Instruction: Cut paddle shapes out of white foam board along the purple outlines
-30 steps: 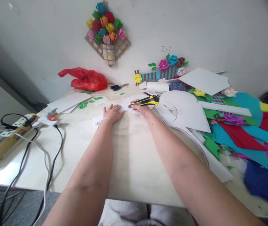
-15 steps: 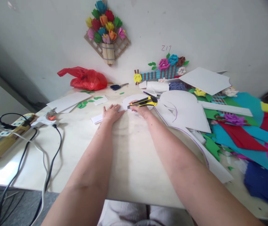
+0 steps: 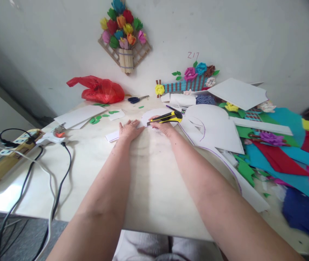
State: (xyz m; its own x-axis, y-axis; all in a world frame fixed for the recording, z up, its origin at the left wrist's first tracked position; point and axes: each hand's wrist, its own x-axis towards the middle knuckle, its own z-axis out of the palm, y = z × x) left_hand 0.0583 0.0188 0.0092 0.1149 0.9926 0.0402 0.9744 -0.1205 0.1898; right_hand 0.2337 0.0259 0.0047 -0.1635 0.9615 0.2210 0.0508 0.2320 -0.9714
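One right hand (image 3: 163,127): mine, wrapped around a yellow-and-black plastic utility knife (image 3: 171,117), held low over a curved white board (image 3: 154,111).
Left hand (image 3: 129,130): mine, flattened, fingers spread, on a narrow white strip with a purple line (image 3: 112,136).
Beyond: dark-blue-handled metal scissors (image 3: 134,100), then a crumpled red plastic bag (image 3: 104,91).

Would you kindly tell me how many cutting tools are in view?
2: the yellow-and-black utility knife in the right hand, and the dark-handled scissors on the table, right of the red bag. Others may be hidden under the colored scraps.
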